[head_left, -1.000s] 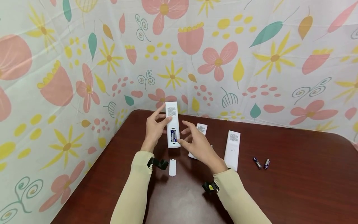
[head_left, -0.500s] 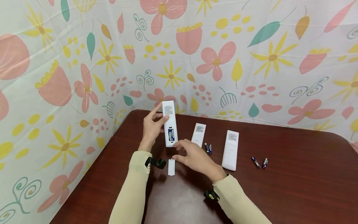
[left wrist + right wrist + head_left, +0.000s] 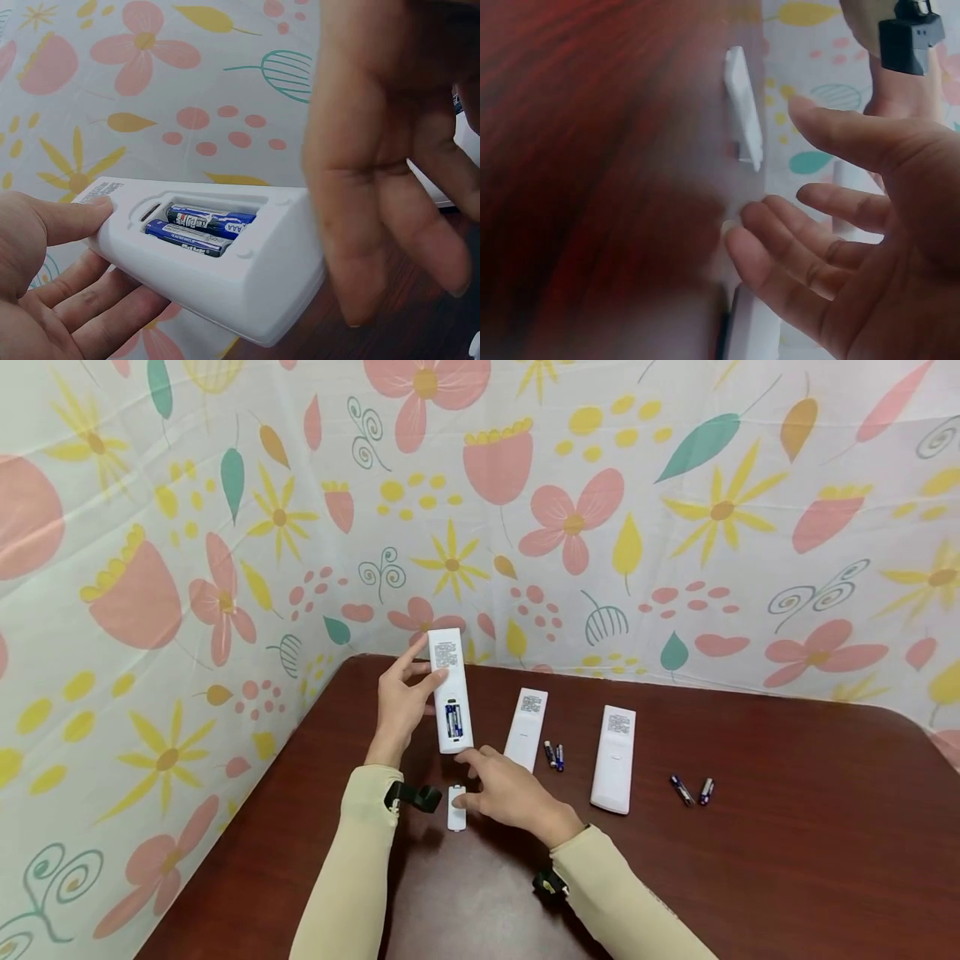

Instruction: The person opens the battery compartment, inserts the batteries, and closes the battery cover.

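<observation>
My left hand (image 3: 400,703) grips a white remote control (image 3: 454,687) near its upper end, thumb across the back, holding it raised and tilted. In the left wrist view, two blue AAA batteries (image 3: 195,234) lie side by side in its uncovered compartment. A small white battery cover (image 3: 456,820) rests on the table below the remote. Over the cover reaches my right hand (image 3: 510,789), thumb overlapping it in the head view. The right wrist view shows the fingers relaxed and apart from the cover (image 3: 742,105), with nothing in the hand.
Two more white remotes lie face down, one behind my right hand (image 3: 528,718) and one farther right (image 3: 615,760). A pair of batteries (image 3: 554,755) sits between them, another pair (image 3: 707,791) to the right. A flowered cloth (image 3: 675,460) hangs behind the dark wooden table (image 3: 787,877).
My right hand has left the remote's battery compartment and moved down and left to the battery cover. The left hand still holds the remote, almost unmoved.
</observation>
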The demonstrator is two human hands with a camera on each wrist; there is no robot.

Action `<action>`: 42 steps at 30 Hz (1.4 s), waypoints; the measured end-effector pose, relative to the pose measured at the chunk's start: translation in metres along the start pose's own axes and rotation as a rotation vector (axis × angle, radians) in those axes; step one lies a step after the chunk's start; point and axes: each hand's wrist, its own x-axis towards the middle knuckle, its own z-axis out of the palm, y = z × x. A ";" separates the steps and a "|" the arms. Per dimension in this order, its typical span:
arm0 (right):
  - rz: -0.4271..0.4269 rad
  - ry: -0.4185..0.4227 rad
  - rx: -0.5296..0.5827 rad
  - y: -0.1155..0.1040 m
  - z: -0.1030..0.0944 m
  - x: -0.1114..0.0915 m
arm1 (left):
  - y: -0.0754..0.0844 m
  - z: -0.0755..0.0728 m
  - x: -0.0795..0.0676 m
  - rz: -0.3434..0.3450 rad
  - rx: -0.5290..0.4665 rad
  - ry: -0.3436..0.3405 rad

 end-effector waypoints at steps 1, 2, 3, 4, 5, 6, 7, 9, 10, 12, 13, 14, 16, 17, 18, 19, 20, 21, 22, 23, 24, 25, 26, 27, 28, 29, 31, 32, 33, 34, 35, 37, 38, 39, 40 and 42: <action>0.004 0.002 -0.007 0.000 0.001 0.000 | 0.000 0.000 0.000 0.001 0.001 -0.001; 0.010 0.003 -0.016 0.000 0.003 0.000 | 0.000 0.000 0.000 0.002 0.002 -0.002; 0.013 0.001 -0.028 0.000 0.004 0.001 | 0.000 0.000 -0.001 0.002 0.004 -0.002; 0.014 -0.002 -0.039 0.001 0.005 0.000 | 0.001 0.000 -0.001 0.002 0.005 -0.002; 0.015 -0.006 -0.051 0.001 0.006 0.000 | 0.001 0.000 -0.001 0.002 0.005 -0.002; 0.015 -0.011 -0.064 0.002 0.007 0.000 | 0.000 0.000 -0.001 0.001 0.005 -0.003; 0.015 -0.016 -0.077 0.002 0.007 0.000 | 0.000 0.000 -0.002 0.000 0.005 -0.003; 0.015 -0.025 -0.090 0.003 0.009 0.000 | 0.000 0.000 -0.002 0.001 0.006 0.000; 0.016 -0.028 -0.092 0.003 0.009 0.000 | 0.000 0.000 -0.002 0.004 0.004 -0.001; 0.018 -0.030 -0.097 0.003 0.009 0.000 | 0.000 -0.001 -0.002 0.011 0.003 -0.001; 0.020 -0.031 -0.099 0.002 0.010 0.000 | 0.000 -0.001 -0.002 0.014 0.001 -0.002; 0.022 -0.031 -0.100 0.002 0.009 0.000 | 0.000 -0.001 -0.002 0.016 0.001 -0.005; 0.028 -0.031 -0.100 0.002 0.009 0.000 | 0.000 -0.001 -0.002 0.017 0.003 -0.010; 0.029 -0.031 -0.099 0.002 0.009 0.000 | 0.000 -0.001 -0.002 0.017 0.005 -0.011; 0.030 -0.031 -0.096 0.002 0.009 0.000 | 0.000 -0.001 -0.002 0.016 0.008 -0.013; 0.031 -0.031 -0.092 0.002 0.009 0.000 | 0.000 -0.001 -0.002 0.015 0.011 -0.015; 0.032 -0.031 -0.089 0.002 0.009 -0.001 | 0.000 -0.001 -0.003 0.014 0.012 -0.017; 0.033 -0.033 -0.085 0.002 0.009 -0.001 | 0.000 -0.001 -0.003 0.014 0.013 -0.019; 0.034 -0.034 -0.083 0.002 0.010 0.000 | 0.000 -0.001 -0.003 0.014 0.014 -0.020; 0.035 -0.036 -0.078 0.002 0.010 -0.001 | 0.000 -0.001 -0.003 0.014 0.014 -0.022; 0.035 -0.037 -0.074 0.003 0.010 -0.001 | 0.000 -0.001 -0.003 0.014 0.014 -0.023; 0.035 -0.037 -0.071 0.003 0.010 -0.001 | 0.000 -0.001 -0.003 0.014 0.015 -0.023; 0.035 -0.036 -0.066 0.003 0.010 -0.001 | 0.000 -0.001 -0.003 0.013 0.014 -0.022; 0.034 -0.035 -0.060 0.003 0.010 -0.001 | 0.000 -0.001 -0.003 0.013 0.016 -0.023; 0.033 -0.033 -0.055 0.003 0.010 -0.001 | -0.001 -0.001 -0.003 0.013 0.015 -0.024; 0.031 -0.032 -0.049 0.004 0.010 -0.001 | -0.001 -0.001 -0.003 0.013 0.015 -0.025; 0.022 -0.029 -0.038 0.005 0.010 -0.001 | -0.001 -0.001 -0.002 0.014 0.013 -0.027; 0.012 -0.029 -0.023 0.005 0.009 -0.001 | -0.001 -0.001 -0.002 0.016 0.012 -0.028; -0.001 -0.027 -0.008 0.005 0.008 -0.001 | -0.001 -0.001 -0.002 0.019 0.013 -0.028; -0.012 -0.028 0.012 0.006 0.007 -0.001 | -0.001 -0.001 -0.002 0.022 0.010 -0.025; -0.025 -0.029 0.035 0.006 0.006 0.000 | -0.001 -0.001 -0.002 0.025 0.007 -0.022; -0.043 -0.046 0.097 0.007 0.004 0.000 | 0.000 -0.001 -0.002 0.031 0.004 -0.015; -0.049 -0.055 0.131 0.007 0.003 0.000 | 0.000 -0.001 -0.002 0.033 -0.001 -0.011; -0.053 -0.064 0.159 0.008 0.002 0.000 | 0.000 0.000 -0.001 0.033 -0.006 -0.008; -0.053 -0.076 0.188 0.008 0.002 0.001 | 0.000 0.000 -0.001 0.031 -0.013 -0.003; -0.058 -0.093 0.234 0.008 0.002 0.001 | 0.000 0.001 0.000 0.031 -0.019 0.002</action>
